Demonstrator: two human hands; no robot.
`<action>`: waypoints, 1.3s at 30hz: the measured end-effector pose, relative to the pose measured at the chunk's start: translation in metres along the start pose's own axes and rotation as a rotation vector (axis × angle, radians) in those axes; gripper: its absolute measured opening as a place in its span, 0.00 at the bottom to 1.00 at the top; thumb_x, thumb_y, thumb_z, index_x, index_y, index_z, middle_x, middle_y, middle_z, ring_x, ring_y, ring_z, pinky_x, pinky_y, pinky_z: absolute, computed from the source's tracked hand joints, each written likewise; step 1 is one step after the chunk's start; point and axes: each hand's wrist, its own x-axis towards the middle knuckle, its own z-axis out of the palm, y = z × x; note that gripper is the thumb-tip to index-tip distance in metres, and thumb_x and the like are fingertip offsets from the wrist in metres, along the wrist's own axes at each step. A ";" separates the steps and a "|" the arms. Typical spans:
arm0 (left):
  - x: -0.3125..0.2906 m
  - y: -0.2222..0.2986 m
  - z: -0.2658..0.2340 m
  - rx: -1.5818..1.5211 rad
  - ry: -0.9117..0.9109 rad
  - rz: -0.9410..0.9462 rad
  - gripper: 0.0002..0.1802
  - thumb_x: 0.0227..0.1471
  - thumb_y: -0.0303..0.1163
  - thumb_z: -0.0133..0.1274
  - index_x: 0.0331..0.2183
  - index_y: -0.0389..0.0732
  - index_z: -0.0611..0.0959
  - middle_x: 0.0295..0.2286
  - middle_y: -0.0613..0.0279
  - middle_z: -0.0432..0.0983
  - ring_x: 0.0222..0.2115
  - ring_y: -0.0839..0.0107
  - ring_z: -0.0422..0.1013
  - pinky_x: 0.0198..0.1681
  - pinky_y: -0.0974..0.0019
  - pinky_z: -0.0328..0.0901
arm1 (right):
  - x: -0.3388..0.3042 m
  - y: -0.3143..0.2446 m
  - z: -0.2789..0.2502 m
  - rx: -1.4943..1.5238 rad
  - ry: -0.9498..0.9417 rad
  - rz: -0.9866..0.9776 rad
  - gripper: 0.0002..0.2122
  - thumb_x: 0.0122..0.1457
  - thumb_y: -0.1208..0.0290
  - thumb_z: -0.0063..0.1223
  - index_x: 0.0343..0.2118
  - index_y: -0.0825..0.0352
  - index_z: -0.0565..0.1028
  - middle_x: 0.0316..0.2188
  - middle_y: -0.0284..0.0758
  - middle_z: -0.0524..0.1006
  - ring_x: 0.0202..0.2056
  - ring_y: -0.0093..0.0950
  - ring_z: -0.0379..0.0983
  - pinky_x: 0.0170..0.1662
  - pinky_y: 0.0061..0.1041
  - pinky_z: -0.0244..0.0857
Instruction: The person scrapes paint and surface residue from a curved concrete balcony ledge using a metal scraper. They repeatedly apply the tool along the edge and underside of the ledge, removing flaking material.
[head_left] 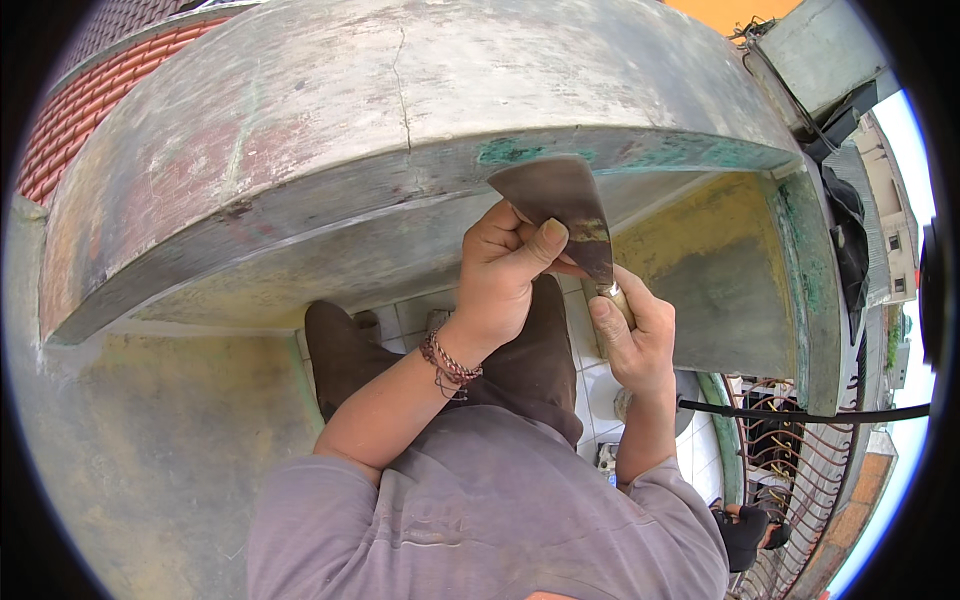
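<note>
Both forearms are rising from the lower edge and meeting at chest height. The left hand (pixel 505 265) is curling its grip closed, thumb pressing flat along the top, knuckles turned upward, with a beaded cord circling the wrist. The right hand (pixel 635 335) is sitting just beside and below it, fingers wrapping shut, thumb pointing up toward the left hand. Both elbows are bending, grey sleeves covering the upper arms.
</note>
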 end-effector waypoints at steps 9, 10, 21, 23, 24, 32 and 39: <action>0.000 -0.002 -0.001 -0.012 -0.015 -0.025 0.11 0.57 0.33 0.54 0.38 0.35 0.75 0.33 0.58 0.79 0.33 0.68 0.78 0.37 0.62 0.76 | -0.003 0.005 0.001 -0.043 0.023 -0.032 0.19 0.59 0.65 0.57 0.47 0.74 0.74 0.21 0.35 0.74 0.21 0.21 0.69 0.28 0.19 0.63; 0.000 -0.002 0.000 -0.026 -0.016 -0.021 0.11 0.57 0.32 0.54 0.38 0.35 0.75 0.33 0.58 0.79 0.33 0.68 0.78 0.37 0.62 0.76 | -0.003 0.006 0.000 -0.030 0.019 -0.025 0.19 0.59 0.65 0.58 0.47 0.74 0.74 0.21 0.35 0.74 0.21 0.21 0.69 0.28 0.19 0.63; -0.003 0.007 -0.004 0.006 0.011 0.013 0.10 0.57 0.31 0.54 0.37 0.34 0.75 0.31 0.57 0.79 0.32 0.67 0.78 0.36 0.61 0.76 | 0.001 -0.005 0.010 -0.008 -0.020 -0.013 0.18 0.59 0.66 0.58 0.47 0.74 0.73 0.22 0.36 0.75 0.23 0.22 0.70 0.30 0.20 0.65; -0.005 0.013 -0.004 0.012 0.005 0.021 0.10 0.57 0.32 0.54 0.37 0.34 0.75 0.31 0.57 0.79 0.32 0.67 0.78 0.35 0.62 0.76 | 0.000 -0.006 0.011 -0.007 -0.028 -0.001 0.18 0.59 0.66 0.57 0.47 0.73 0.73 0.22 0.35 0.75 0.23 0.22 0.70 0.30 0.20 0.65; -0.005 0.011 -0.002 0.009 0.026 0.004 0.10 0.57 0.32 0.54 0.36 0.34 0.75 0.30 0.56 0.79 0.31 0.68 0.78 0.34 0.62 0.76 | -0.002 -0.005 0.008 0.002 -0.037 0.042 0.18 0.59 0.66 0.57 0.47 0.73 0.73 0.22 0.35 0.75 0.24 0.21 0.70 0.30 0.20 0.65; -0.021 0.004 -0.044 0.650 0.161 -0.187 0.14 0.55 0.33 0.58 0.24 0.35 0.75 0.21 0.60 0.78 0.20 0.75 0.75 0.24 0.67 0.71 | -0.039 0.042 0.068 0.473 -0.107 0.421 0.12 0.60 0.63 0.56 0.36 0.69 0.73 0.18 0.28 0.70 0.17 0.17 0.64 0.21 0.19 0.57; -0.059 0.026 -0.058 1.605 0.052 0.109 0.13 0.51 0.38 0.61 0.24 0.38 0.79 0.23 0.55 0.78 0.19 0.69 0.72 0.24 0.67 0.66 | -0.131 0.113 0.139 0.713 -0.050 0.927 0.11 0.57 0.66 0.58 0.28 0.66 0.68 0.16 0.28 0.67 0.13 0.17 0.61 0.15 0.19 0.53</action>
